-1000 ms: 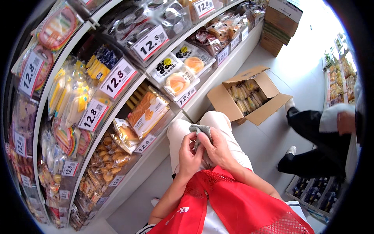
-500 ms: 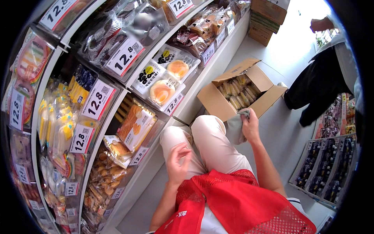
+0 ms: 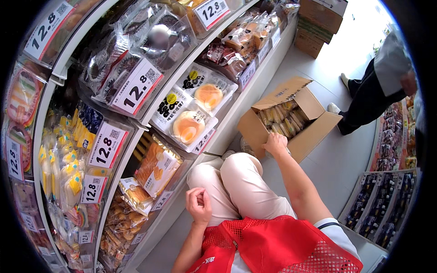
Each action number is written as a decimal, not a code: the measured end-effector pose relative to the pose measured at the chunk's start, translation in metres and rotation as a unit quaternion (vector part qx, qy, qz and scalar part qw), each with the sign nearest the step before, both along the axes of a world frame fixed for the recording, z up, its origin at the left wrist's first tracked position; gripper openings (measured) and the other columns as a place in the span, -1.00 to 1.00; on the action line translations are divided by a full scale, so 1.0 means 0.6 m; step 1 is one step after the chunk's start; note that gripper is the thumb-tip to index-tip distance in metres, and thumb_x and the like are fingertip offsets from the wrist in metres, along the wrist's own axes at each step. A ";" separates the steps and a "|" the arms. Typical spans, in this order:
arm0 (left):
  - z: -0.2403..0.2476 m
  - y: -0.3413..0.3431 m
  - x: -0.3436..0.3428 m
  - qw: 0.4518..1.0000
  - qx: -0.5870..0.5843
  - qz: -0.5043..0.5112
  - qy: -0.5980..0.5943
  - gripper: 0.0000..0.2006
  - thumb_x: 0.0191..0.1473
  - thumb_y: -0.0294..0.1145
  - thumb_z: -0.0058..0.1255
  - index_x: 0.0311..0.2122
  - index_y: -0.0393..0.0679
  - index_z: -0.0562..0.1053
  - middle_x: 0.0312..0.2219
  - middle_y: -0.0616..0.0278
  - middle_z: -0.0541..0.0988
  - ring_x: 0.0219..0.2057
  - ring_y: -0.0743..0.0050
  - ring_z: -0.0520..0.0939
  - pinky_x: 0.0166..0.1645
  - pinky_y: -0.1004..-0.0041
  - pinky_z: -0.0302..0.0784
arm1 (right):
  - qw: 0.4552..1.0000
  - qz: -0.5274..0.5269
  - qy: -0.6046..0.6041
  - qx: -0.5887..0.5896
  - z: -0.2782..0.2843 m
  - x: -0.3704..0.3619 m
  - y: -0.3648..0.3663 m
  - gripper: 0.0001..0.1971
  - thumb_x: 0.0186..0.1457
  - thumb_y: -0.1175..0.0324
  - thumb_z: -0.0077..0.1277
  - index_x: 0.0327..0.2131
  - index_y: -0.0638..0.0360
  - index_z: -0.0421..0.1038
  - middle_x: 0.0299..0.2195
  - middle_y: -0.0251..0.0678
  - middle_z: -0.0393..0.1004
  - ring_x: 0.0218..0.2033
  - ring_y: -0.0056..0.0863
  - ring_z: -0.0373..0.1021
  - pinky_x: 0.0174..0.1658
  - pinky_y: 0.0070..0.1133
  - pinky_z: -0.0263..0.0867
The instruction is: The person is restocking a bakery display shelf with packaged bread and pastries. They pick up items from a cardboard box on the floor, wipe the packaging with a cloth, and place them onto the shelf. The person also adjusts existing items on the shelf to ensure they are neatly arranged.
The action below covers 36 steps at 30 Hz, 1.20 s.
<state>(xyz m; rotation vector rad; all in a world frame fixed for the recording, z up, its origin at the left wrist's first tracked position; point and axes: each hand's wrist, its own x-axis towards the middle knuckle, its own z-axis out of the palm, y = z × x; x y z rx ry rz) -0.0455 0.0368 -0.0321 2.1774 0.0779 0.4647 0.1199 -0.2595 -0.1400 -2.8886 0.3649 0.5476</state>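
My right hand (image 3: pixel 276 144) is at the near edge of an open cardboard box (image 3: pixel 251 129) on the floor, its fingers bent and closed. Only a sliver of something greyish shows under that hand, so I cannot make out what it grips. Inside the box lie several wrapped snack packs (image 3: pixel 291 126) in clear and yellowish film. Over my left thigh, my left hand (image 3: pixel 199 205) has its fingers curled in with nothing visible in them. Its nearest goods are wrapped pastries (image 3: pixel 136 194) on the lower shelf.
Shelves with price tags (image 3: pixel 136 86) run along my left, stocked with bagged bread (image 3: pixel 189 127) and cakes. Stacked cartons (image 3: pixel 314 32) stand at the far end. A person in dark trousers (image 3: pixel 371 86) is to the right, near a bottom display of small packs (image 3: pixel 375 204).
My right hand has moved left and down to the box's near edge; the grey cloth it held is now mostly hidden. My left hand has curled up and lowered. The other person has shifted.
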 end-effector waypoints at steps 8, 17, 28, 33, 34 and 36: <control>0.000 -0.002 0.009 0.999 -0.006 0.014 -0.032 -0.90 -0.02 -0.58 0.07 -0.35 -0.17 0.45 -0.37 0.22 0.49 -0.61 0.51 0.46 -0.55 0.53 0.39 | 0.998 0.016 0.012 -0.054 -0.028 0.001 -0.011 -0.85 -0.05 0.35 0.03 -0.42 0.12 0.58 -0.37 -0.15 0.58 -0.27 -0.23 0.52 -0.24 -0.40 0.44; 0.005 0.004 -0.004 0.999 -0.005 -0.002 -0.049 -0.86 0.00 -0.58 0.02 -0.28 -0.17 0.39 -0.35 0.22 0.45 -0.48 0.41 0.54 -0.43 0.46 0.46 | 0.995 0.077 -0.025 -0.065 0.003 -0.008 0.007 -0.71 0.08 0.26 -0.11 -0.35 0.28 0.53 -0.28 -0.01 0.53 -0.19 -0.10 0.48 -0.16 -0.28 0.41; 0.002 -0.006 -0.037 0.998 -0.061 0.007 -0.027 -0.79 -0.09 -0.63 -0.04 -0.28 -0.19 0.33 -0.37 0.16 0.38 -0.53 0.31 0.47 -0.40 0.36 0.41 | 0.970 0.131 -0.203 -0.004 0.141 0.025 0.022 -0.66 -0.02 0.15 0.10 -0.29 0.24 0.44 -0.29 0.00 0.49 -0.24 0.00 0.43 -0.18 -0.21 0.34; -0.002 -0.009 -0.030 0.997 -0.060 0.001 -0.042 -0.79 -0.09 -0.63 -0.05 -0.28 -0.21 0.34 -0.33 0.12 0.40 -0.47 0.19 0.50 -0.35 0.32 0.42 | 0.916 0.132 -0.323 0.199 0.253 0.005 0.078 -0.71 -0.08 0.25 0.16 -0.34 0.26 0.48 -0.39 -0.05 0.52 -0.39 -0.12 0.43 -0.23 -0.34 0.33; -0.004 -0.006 -0.033 0.997 -0.057 0.005 -0.049 -0.79 -0.09 -0.63 -0.05 -0.27 -0.21 0.34 -0.32 0.11 0.41 -0.46 0.17 0.50 -0.34 0.32 0.42 | 0.906 0.132 -0.313 0.252 0.274 -0.002 0.094 -0.72 -0.09 0.26 0.17 -0.35 0.27 0.48 -0.42 -0.07 0.52 -0.41 -0.15 0.43 -0.23 -0.37 0.32; -0.017 -0.003 -0.033 0.997 -0.043 0.008 -0.068 -0.77 -0.09 -0.62 -0.06 -0.24 -0.21 0.37 -0.30 0.08 0.43 -0.39 0.09 0.51 -0.31 0.31 0.43 | 0.921 0.117 -0.211 0.307 0.319 -0.024 0.111 -0.66 -0.09 0.21 0.18 -0.25 0.20 0.49 -0.35 -0.06 0.52 -0.30 -0.13 0.42 -0.17 -0.38 0.29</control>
